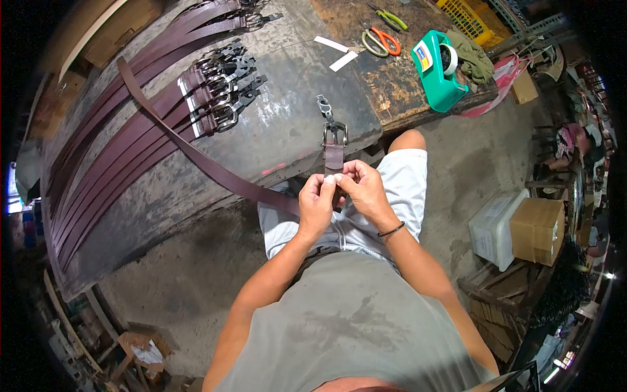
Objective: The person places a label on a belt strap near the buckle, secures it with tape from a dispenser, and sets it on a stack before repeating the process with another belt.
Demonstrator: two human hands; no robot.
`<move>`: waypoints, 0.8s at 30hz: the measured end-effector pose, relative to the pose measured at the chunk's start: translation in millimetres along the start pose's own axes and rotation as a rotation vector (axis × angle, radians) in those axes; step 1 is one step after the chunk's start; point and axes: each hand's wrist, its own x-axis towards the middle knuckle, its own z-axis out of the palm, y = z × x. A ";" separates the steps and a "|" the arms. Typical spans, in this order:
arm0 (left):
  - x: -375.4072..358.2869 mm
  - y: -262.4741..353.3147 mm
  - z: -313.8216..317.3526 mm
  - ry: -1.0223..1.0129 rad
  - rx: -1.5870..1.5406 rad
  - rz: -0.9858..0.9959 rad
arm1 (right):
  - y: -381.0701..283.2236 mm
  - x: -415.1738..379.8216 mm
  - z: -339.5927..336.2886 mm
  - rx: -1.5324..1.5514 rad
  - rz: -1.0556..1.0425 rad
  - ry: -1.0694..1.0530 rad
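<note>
Both my hands pinch a dark brown belt [334, 157] just below its metal buckle [335, 134], over my lap at the table's edge. My left hand [316, 204] and my right hand [367, 193] are close together, thumbs nearly touching on the strap. Beyond the buckle, a small metal hook [323, 104] points away from me over the tabletop. A long brown strap [222, 176] runs from behind my left hand up and left across other belts; whether it is the same belt is hidden. What lies under my fingers is covered.
Several buckled belts [130, 157] lie stacked on the dark table [287, 85], with more belts [196, 32] behind. At the back right are white strips [343, 61], orange-handled scissors [390, 42], green-handled pliers [394, 21] and a green tape dispenser [439, 81]. Boxes [537, 230] stand right.
</note>
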 end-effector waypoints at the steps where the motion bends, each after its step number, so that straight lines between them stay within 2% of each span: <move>1: 1.8 -2.4 0.3 0.005 0.013 0.011 | 2.2 -0.2 -0.9 0.001 0.000 -0.005; 5: 1.6 -1.3 4.2 0.062 0.032 0.003 | -2.6 -1.0 -0.9 -0.021 -0.007 -0.015; 8: 1.3 -3.1 5.0 0.042 0.048 0.062 | 18.7 1.9 -5.4 -0.068 -0.035 0.016; 9: 1.4 -5.2 4.3 0.056 0.143 0.113 | 19.3 2.5 -3.8 -0.123 -0.061 0.041; 10: 1.7 -6.9 4.6 0.071 0.236 0.166 | 17.9 2.1 -4.3 -0.126 -0.063 0.046; 12: -1.8 -3.6 7.9 0.071 0.234 0.169 | 7.1 -1.0 -3.1 -0.106 0.021 0.067; 16: -3.6 -1.3 8.5 0.077 0.220 0.160 | -7.4 -3.5 -1.5 -0.217 0.011 0.096; 19: 1.1 -11.9 3.1 0.094 0.270 0.202 | 10.4 -1.2 -1.2 -0.157 -0.025 0.093; 21: 0.6 -17.1 1.0 0.092 0.284 0.200 | 13.4 -2.0 -0.4 -0.310 -0.172 0.119; 22: 1.0 -16.9 0.9 0.089 0.298 0.206 | 10.0 -1.7 -0.9 -0.311 -0.171 0.118; 24: -1.3 -9.8 2.0 0.059 0.237 0.160 | -2.3 -1.1 -2.8 -0.201 -0.022 0.083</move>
